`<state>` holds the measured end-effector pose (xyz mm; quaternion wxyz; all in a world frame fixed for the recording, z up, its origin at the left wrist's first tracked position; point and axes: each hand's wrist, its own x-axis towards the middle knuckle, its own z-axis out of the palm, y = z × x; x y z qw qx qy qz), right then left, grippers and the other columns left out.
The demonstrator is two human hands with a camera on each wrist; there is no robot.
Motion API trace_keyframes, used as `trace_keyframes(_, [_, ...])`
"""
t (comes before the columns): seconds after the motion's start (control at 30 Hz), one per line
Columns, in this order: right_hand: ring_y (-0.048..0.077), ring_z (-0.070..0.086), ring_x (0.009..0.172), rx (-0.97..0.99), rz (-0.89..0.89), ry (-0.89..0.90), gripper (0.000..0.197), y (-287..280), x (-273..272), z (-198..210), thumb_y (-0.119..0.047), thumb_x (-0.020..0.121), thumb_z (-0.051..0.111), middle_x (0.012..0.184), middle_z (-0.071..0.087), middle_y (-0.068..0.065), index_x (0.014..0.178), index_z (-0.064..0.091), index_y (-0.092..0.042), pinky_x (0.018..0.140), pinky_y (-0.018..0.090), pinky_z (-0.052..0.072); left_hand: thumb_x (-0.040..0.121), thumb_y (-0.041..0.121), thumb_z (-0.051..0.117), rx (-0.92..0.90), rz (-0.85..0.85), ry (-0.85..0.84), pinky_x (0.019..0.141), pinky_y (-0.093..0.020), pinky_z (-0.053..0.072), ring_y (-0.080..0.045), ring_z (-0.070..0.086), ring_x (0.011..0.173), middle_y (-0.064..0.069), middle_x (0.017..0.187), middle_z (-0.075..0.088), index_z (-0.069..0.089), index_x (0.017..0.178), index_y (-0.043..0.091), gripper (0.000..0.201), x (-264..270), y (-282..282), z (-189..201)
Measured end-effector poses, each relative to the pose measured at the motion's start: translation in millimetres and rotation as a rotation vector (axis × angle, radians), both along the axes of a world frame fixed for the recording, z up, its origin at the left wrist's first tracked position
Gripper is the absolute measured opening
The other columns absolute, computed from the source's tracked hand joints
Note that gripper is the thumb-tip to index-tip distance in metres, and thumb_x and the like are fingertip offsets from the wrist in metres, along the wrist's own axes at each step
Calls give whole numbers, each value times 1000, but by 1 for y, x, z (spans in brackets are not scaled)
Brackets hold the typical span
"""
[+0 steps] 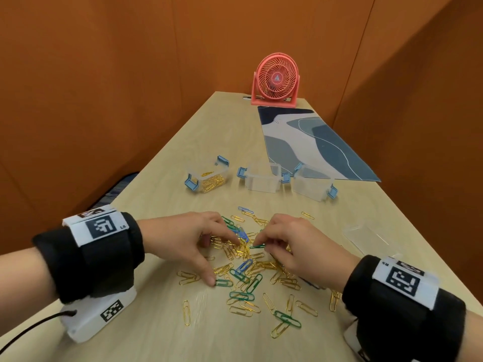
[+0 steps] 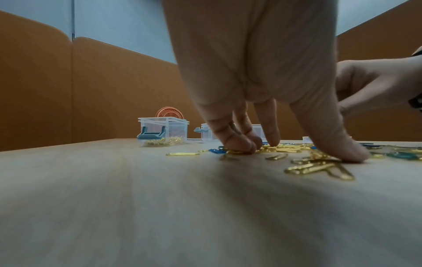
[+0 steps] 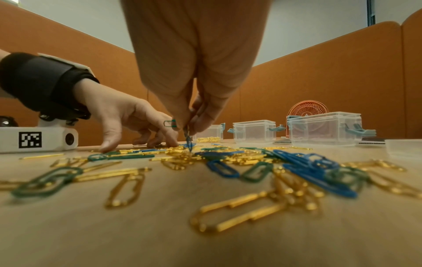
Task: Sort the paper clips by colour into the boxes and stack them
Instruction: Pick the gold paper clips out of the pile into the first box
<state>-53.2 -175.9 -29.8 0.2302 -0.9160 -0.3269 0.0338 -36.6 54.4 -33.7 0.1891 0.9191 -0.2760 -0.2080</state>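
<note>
On the pale wooden desk (image 1: 167, 335) a loose heap of paper clips (image 1: 251, 267) in gold, green and blue lies spread across the near middle. At the left, the left hand (image 1: 183, 239) reaches down into the heap with its fingers bent, the fingertips (image 2: 239, 146) pressing on gold clips and the thumb set down beside a green clip (image 1: 223, 282) at the near left of the pile; whether it has any clip pinched cannot be told. Just right of it, the right hand (image 1: 292, 244) hovers over the middle of the heap, its thumb and fingers closed on a green paper clip (image 1: 257, 246), and the right wrist view shows a blue clip (image 3: 188, 140) hanging from the same pinch down to the pile. Farther back stand three clear boxes with blue latches: the left box (image 1: 207, 178) holds gold clips, while the middle box (image 1: 262, 178) and the right box (image 1: 312, 185) show no clips inside. A clear lid (image 1: 366, 237) lies flat on the desk near the right hand. At the far right a blue and grey patterned mat (image 1: 308, 142) lies on the desk, and a pink fan (image 1: 275, 79) stands at the far end before the orange partition (image 1: 104, 74).
</note>
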Motion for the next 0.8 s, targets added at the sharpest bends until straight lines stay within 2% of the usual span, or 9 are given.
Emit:
trace_keyframes(0.1, [-1,46,77,34,4,-3,25,1,0,1,-11,91,53,92,50,-7,107,69,-21,71,6,36,67,50,76,-14,-2,-8,78,-11,41,-3,47,91,26,113,40,47,122,54,63,4,-3,-1])
trace_keyframes(0.17, [3,50,81,79,4,-1,24,1,-2,1,-10,91,54,92,52,-6,105,70,-20,77,13,42,70,49,74,-21,-11,-28,75,-11,41,-3,48,88,22,113,44,53,115,54,50,5,-3,-2])
trace_keyframes(0.27, [8,55,84,168,19,1,22,1,-4,2,-9,89,57,90,54,-7,101,71,-20,81,21,46,73,42,75,-61,6,-51,74,-15,43,-4,50,85,13,107,54,64,101,44,30,4,-4,-4])
trace_keyframes(0.37, [8,57,84,224,31,20,20,1,-4,2,-9,88,60,88,54,-12,99,72,-20,79,21,48,76,36,74,-73,21,-54,71,-10,41,-4,52,84,12,96,56,69,92,32,17,2,-5,-6])
trace_keyframes(0.43, [8,57,82,254,30,25,19,1,-4,1,-9,87,61,87,55,-11,97,73,-19,79,20,49,78,33,73,-79,35,-56,71,-8,40,-2,53,82,15,90,57,67,84,33,8,0,-7,-6])
trace_keyframes(0.57, [6,57,82,302,11,40,19,0,-4,-1,-8,86,63,87,57,-8,95,73,-21,76,17,48,78,26,74,-112,86,-18,70,-10,44,2,55,74,14,83,64,62,76,35,15,-2,-7,-3])
trace_keyframes(0.73, [5,54,77,264,-44,31,20,-1,-4,0,-9,86,61,88,56,-9,96,72,-22,71,10,44,73,19,78,-148,161,103,72,-12,46,4,54,71,14,80,63,67,100,29,31,-1,1,0])
trace_keyframes(0.8, [3,52,74,182,-91,18,21,-2,-3,0,-9,87,57,90,56,-6,96,72,-21,67,7,41,72,23,79,-128,173,90,72,-13,47,3,54,71,14,80,63,68,99,32,31,-1,5,1])
